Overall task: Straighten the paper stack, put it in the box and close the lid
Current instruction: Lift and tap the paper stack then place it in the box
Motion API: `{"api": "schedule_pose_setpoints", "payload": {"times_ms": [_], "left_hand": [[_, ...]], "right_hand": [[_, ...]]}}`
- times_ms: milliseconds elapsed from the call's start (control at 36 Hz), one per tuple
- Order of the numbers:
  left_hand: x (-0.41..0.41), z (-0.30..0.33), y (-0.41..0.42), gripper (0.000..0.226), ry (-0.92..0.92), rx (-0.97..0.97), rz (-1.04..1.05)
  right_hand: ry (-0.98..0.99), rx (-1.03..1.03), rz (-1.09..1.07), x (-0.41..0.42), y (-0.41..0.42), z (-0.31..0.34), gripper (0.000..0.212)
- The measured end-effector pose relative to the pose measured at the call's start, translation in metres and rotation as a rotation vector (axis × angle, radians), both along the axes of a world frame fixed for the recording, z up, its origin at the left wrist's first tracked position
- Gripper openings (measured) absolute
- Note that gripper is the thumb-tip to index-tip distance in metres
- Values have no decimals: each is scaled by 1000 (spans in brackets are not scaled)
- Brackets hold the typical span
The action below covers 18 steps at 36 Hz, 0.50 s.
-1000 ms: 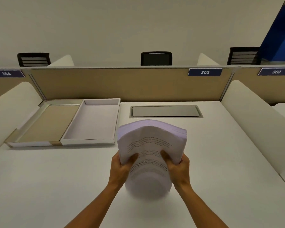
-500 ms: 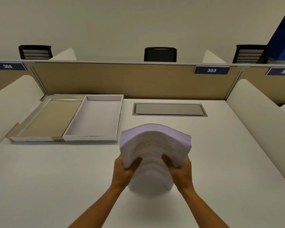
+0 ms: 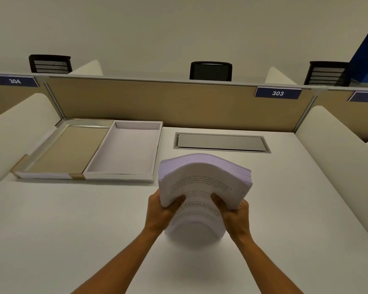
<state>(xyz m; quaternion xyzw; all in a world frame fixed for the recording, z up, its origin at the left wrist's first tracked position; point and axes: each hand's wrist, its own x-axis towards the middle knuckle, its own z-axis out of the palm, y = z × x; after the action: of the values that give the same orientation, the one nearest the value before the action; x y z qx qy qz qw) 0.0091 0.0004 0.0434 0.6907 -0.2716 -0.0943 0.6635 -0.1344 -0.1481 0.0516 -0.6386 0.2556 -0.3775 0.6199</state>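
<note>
A thick stack of printed white paper (image 3: 202,181) stands on its lower edge on the desk, bowed toward me, its sheets fanned unevenly at the right side. My left hand (image 3: 160,211) grips its left side and my right hand (image 3: 234,213) grips its right side, thumbs on the front sheet. The lower end of the stack is blurred. To the left lies the open white box (image 3: 121,177), empty, with its hinged lid (image 3: 68,149) laid flat beside it, tan inner face up.
A metal cable hatch (image 3: 221,143) is set into the white desk (image 3: 72,230) behind the stack. A tan partition (image 3: 157,102) closes the back; curved white dividers (image 3: 336,158) flank both sides. Black chairs stand beyond the partition.
The stack and both hands sit slightly lower and nearer to me in view than before. The grip is unchanged, and the box has not moved.
</note>
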Motion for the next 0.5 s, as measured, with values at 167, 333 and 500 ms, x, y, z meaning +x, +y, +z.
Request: {"api": "schedule_pose_setpoints", "payload": {"times_ms": [167,333,500], "left_hand": [[-1,-12,0,32,49,8,18],[-1,-21,2,35,110,54,-1],[8,-11,1,35,41,94,5]], "right_hand": [[20,1,16,0,1,-8,26],[58,3,21,0,-3,-14,25],[76,-24,31,3,-6,-5,22]]}}
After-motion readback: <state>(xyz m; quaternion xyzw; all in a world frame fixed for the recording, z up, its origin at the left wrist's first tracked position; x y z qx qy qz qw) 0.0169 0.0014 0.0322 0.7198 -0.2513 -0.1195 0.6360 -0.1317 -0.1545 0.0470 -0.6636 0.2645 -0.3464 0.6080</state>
